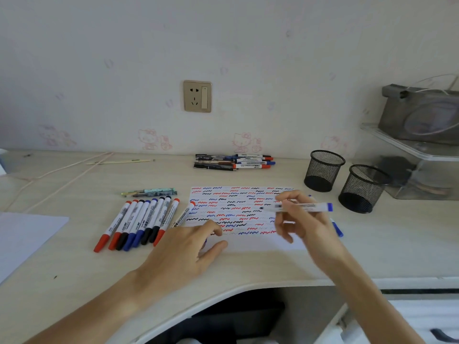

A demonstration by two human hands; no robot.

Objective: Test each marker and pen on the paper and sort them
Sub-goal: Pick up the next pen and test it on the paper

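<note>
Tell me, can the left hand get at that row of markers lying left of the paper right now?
Probably yes. The left hand rests open on the desk at the paper's corner, the row of markers lies uncovered just beside it, and nothing stands between.

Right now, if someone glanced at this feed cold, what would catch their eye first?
The sheet of paper mid-desk, covered in red, blue and black squiggles, with the right hand holding a blue-ended marker above it. Next, the fanned row of capped markers left of the sheet, then two black mesh pen cups at the right.
</note>
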